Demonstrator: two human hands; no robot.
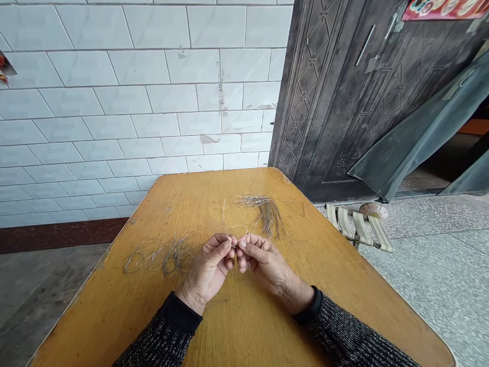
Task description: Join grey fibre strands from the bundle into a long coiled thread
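A thin wire [223, 214] is pinched between the thumbs and fingertips of both hands above the middle of the table. One end stands up, and another part bends in a small loop over the fingers. My left hand [208, 265] grips it from the left, and my right hand [263, 261] grips it close by on the right, the fingertips almost meeting. Left of my left hand lie several coiled wire rings [178, 255]. Beyond my right hand is a loose bundle of cut wires [267, 211]. The exact crossing of the wire is hidden by my fingers.
The wooden table [267, 326] reaches to a white tiled wall [145, 76]. A dark metal door [344, 92] stands at the back right, with a grey curtain [428, 127] beside it. A folding stool [359, 227] with striped straps is by the table's right edge.
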